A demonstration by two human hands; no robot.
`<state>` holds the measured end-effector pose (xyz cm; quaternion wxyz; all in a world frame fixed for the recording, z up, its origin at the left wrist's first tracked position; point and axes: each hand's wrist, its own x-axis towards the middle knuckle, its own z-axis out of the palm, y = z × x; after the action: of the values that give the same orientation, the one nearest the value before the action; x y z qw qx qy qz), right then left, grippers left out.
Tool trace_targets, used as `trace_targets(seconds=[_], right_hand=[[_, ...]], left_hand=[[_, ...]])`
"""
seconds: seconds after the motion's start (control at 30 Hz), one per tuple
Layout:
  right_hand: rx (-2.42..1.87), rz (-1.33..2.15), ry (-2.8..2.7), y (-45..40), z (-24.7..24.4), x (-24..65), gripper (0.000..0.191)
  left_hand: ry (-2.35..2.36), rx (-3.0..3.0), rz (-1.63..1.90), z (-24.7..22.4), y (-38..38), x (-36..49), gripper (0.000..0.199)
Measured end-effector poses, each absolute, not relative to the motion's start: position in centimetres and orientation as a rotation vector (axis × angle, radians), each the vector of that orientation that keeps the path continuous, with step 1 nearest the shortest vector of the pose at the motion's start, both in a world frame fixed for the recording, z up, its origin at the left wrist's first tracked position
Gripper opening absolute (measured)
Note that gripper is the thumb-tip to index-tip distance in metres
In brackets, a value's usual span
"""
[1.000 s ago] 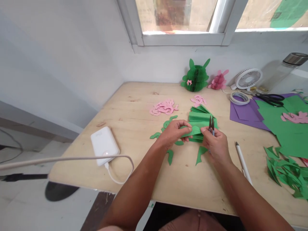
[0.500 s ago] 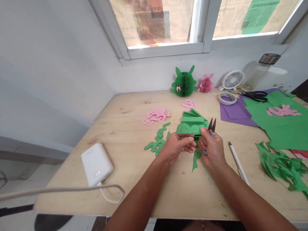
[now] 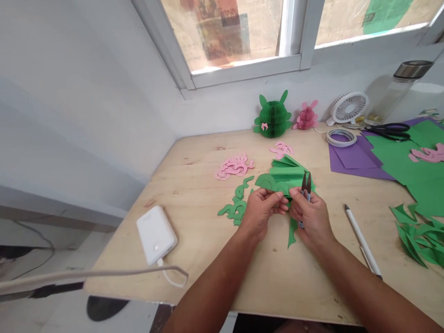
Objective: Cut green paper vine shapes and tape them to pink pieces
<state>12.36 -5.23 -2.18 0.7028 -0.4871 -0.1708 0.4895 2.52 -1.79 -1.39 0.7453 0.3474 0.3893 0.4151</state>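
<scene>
My left hand (image 3: 262,212) pinches the lower edge of a green paper strip (image 3: 267,181) marked with curved outlines. Closed beside it, my right hand (image 3: 312,212) has its fingertips at the strip's right end. Tucked in that same hand are small snips (image 3: 306,183), dark blades pointing up and away from the strip. Just beyond the strip lie folded green papers (image 3: 289,170), partly covered by it. A green scrap (image 3: 292,233) shows below my right hand. Curvy green cutouts (image 3: 239,203) lie left of my left hand.
Pink cutouts (image 3: 234,166) lie farther back. Honeycomb paper figures, one green (image 3: 274,118) and one pink (image 3: 306,118), stand by the wall. Rightward are a tape roll (image 3: 342,137), black-handled scissors (image 3: 393,131), a pen (image 3: 362,240) and green scraps (image 3: 421,236). A white power bank (image 3: 156,233) sits left.
The strip has tilted, its right end lower, and my hands have come closer together along it. The whole view has shifted, so things on the table appear farther right.
</scene>
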Motion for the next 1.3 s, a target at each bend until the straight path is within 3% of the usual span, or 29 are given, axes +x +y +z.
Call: trace_targets(seconds=[0.5,1.03,1.3], right_hand=[[-1.135,1.079,-0.444,-5.4,-2.1,12.5,0.039],[-1.167,1.441,-0.716,-6.0,-2.3,12.3,0.042],[-1.194,1.456,-0.722,-6.0,-2.7,12.3,0.041]], left_hand=[[0.919,0.79,0.93,-1.0,-1.5,2.1,0.022],[0.897,0.652,1.209,-0.7,-0.6,1.3,0.02],[0.893,0.605,1.256,-0.5,-0.6,1.3,0.019]])
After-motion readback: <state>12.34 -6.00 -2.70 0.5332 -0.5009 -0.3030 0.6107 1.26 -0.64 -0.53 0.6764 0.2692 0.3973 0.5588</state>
